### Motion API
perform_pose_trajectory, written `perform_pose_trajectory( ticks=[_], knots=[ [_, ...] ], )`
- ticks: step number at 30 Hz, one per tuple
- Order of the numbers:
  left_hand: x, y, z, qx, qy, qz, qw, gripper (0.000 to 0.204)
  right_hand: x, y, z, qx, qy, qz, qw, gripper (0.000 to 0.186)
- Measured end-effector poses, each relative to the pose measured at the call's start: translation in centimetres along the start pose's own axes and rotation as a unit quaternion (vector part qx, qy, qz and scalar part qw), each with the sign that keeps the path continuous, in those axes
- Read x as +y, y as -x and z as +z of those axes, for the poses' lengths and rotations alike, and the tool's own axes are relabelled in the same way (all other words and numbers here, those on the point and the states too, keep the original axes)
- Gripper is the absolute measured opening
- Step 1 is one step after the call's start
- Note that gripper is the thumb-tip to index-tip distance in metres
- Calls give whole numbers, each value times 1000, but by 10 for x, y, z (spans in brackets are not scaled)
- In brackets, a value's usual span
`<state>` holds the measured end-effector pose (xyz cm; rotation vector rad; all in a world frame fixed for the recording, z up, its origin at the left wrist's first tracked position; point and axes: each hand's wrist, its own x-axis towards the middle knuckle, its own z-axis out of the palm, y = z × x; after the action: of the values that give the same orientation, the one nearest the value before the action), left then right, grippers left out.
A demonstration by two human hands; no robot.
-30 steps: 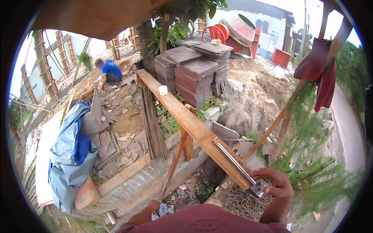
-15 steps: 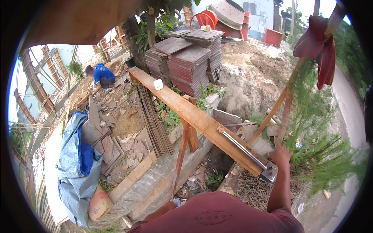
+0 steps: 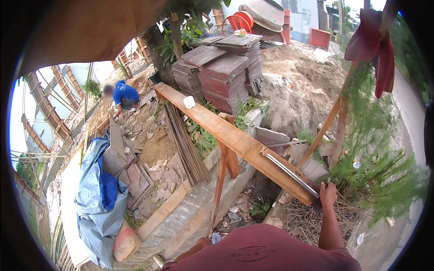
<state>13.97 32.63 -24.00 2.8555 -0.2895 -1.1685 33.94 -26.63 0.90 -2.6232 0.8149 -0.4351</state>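
A long wooden plank (image 3: 226, 135) runs diagonally ahead of me on a wooden prop, with a white cup-like object (image 3: 189, 102) on it. A shiny metal bar (image 3: 289, 174) lies along its near part. My right hand (image 3: 328, 197) is at that bar's near end, fingers curled on it and partly hiding a dark fitting. My left hand (image 3: 201, 244) is low in view, mostly hidden behind my maroon shirt (image 3: 266, 250), its fingers hard to make out.
A co-worker in blue (image 3: 125, 95) crouches at left. Tile stacks (image 3: 221, 86), a cement mixer (image 3: 263, 18), a blue tarp (image 3: 99, 203), long rods (image 3: 185, 144), a concrete ledge (image 3: 176, 228), wire tangle (image 3: 339, 217) and slanting posts (image 3: 325, 131) with red cloth (image 3: 370, 45) surround me.
The view has shifted. My right hand left the bar's end, reached upward beside it half a second ago, and is now back down at the end with fingers curled.
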Motion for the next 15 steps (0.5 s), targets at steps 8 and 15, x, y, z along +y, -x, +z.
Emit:
perform_pose_trajectory(
  ticks=[8,15],
  knots=[
    [69,-36,-127,32,165,-29,985,31,3,-2,-2,-1,-14,-11,1000,31],
    [55,-68,-154,91,228,-35,969,34,7,0,5,47,-33,-21,998,30]
  ],
)
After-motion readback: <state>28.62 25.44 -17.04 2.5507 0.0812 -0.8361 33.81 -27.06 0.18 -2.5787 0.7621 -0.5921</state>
